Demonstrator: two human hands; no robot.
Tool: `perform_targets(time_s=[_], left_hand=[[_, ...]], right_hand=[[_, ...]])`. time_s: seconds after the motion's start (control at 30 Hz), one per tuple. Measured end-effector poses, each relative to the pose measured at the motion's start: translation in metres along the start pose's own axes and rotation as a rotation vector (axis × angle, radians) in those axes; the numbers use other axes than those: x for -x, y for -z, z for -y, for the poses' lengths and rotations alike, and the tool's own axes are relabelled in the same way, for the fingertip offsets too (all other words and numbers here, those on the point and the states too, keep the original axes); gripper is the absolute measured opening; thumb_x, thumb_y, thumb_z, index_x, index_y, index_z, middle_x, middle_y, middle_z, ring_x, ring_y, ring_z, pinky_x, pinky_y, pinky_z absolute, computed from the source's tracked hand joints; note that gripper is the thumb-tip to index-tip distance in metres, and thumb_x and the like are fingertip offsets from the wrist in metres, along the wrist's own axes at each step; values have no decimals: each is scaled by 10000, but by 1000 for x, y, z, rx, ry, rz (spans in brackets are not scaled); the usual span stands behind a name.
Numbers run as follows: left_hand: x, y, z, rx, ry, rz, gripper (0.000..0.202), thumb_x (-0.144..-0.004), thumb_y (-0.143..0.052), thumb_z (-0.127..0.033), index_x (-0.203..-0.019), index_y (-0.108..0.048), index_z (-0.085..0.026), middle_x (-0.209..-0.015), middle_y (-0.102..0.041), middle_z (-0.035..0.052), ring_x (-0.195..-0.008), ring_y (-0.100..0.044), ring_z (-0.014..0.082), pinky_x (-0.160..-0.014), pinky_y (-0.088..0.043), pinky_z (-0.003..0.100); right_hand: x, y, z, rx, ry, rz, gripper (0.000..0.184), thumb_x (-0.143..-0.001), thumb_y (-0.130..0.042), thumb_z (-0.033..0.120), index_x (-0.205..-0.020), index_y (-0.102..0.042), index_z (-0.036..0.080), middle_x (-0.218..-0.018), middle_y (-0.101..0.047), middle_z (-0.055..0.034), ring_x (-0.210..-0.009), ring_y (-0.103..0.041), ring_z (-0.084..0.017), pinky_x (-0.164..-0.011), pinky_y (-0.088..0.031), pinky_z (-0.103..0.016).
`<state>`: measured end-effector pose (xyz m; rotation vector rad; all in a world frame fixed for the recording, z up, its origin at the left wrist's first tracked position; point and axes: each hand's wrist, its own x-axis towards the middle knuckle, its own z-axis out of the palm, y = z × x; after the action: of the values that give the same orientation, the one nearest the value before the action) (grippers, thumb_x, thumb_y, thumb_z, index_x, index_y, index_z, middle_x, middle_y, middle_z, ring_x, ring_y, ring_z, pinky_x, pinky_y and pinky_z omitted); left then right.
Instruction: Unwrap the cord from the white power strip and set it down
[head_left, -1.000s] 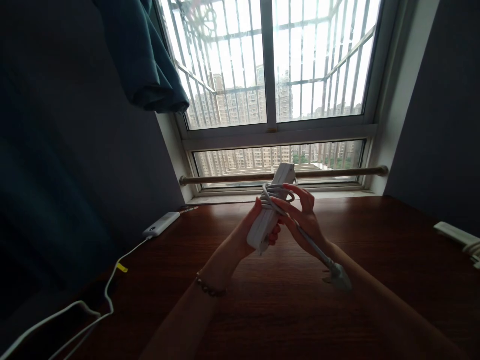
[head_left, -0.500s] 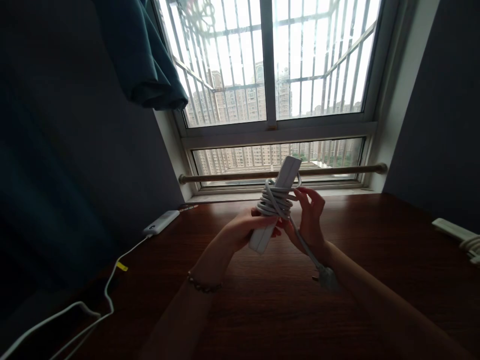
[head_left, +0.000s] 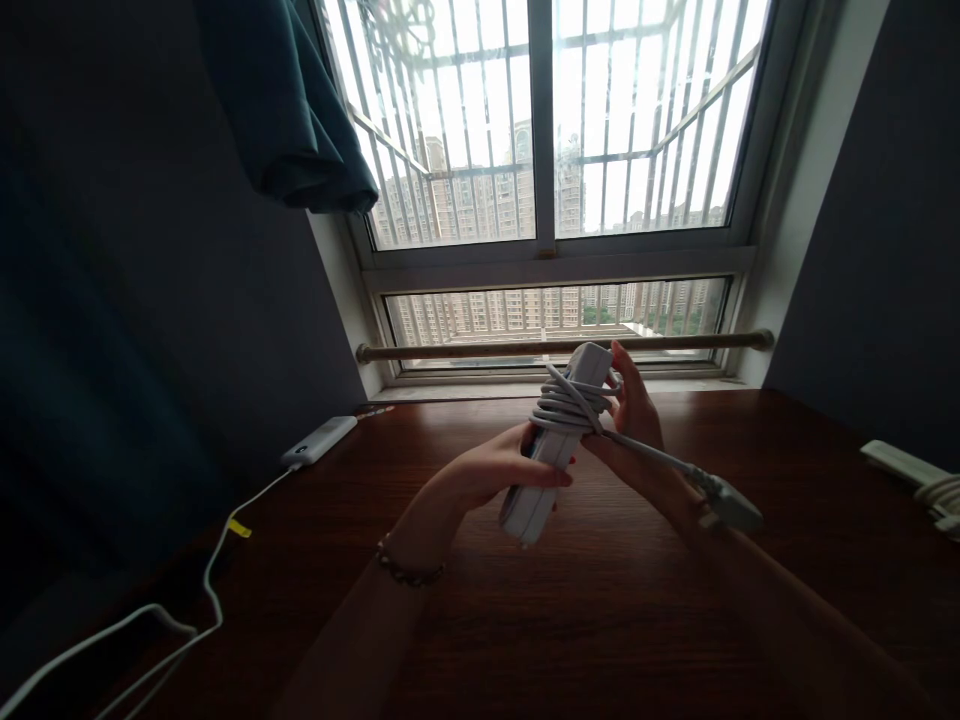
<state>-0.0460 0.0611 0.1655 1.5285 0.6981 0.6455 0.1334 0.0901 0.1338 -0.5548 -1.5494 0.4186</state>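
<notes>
I hold a white power strip (head_left: 536,497) up over a dark wooden table (head_left: 570,620). My left hand (head_left: 495,468) is wrapped round its lower half. Its white cord (head_left: 566,408) is wound in several loops round the upper half. My right hand (head_left: 634,425) presses against those loops from the right, fingers curled on the cord. The free end of the cord runs out to the right over my right wrist and ends in a plug (head_left: 731,503) hanging in the air.
A white power bank (head_left: 319,440) with a white cable (head_left: 210,590) lies at the table's far left. Another white power strip (head_left: 904,465) lies at the right edge. A barred window (head_left: 540,180) with a wooden rail (head_left: 562,347) is behind; a dark curtain (head_left: 289,110) hangs upper left.
The plug end has swung from below my right forearm up and out to the right. The strip has tilted a little and my right hand has shifted onto the wound loops.
</notes>
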Motion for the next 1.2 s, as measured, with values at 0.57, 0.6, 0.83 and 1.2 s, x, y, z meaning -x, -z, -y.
perform_targets(time_s=[0.57, 0.6, 0.83, 1.2], left_hand=[[-12, 18, 12, 124, 16, -170, 296, -752, -665, -353, -875, -667, -84, -770, -651, 98, -623, -590, 155, -573, -448, 242], [-12, 18, 11, 121, 18, -159, 283, -739, -679, -333, -880, -666, -88, -764, -650, 93, -619, -588, 156, -560, -442, 239], [-11, 12, 9, 189, 26, -103, 232, -671, -720, -261, -813, -643, -95, -730, -644, 85, -608, -595, 173, -567, -456, 268], [-12, 9, 12, 243, 115, -3, 309, -735, -673, -323, -914, -591, -84, -822, -648, 127, -681, -620, 203, -676, -480, 342]], right_hand=[[2, -3, -6, 379, 14, 40, 867, -556, -658, 146, -1314, -242, 208, -1294, -392, -152, -1185, -396, -335, -964, -356, -512], [1, -2, -5, 355, 5, 60, 855, -566, -658, 153, -1308, -235, 208, -1288, -417, -146, -1168, -427, -320, -958, -370, -490], [-2, 1, -2, 295, -26, 79, 773, -549, -689, 166, -1226, -322, 221, -1164, -556, -102, -1034, -559, -264, -860, -458, -387], [-4, 2, 1, 288, -102, 75, 609, -593, -668, 181, -1142, -407, 195, -1002, -623, -76, -896, -606, -235, -810, -483, -362]])
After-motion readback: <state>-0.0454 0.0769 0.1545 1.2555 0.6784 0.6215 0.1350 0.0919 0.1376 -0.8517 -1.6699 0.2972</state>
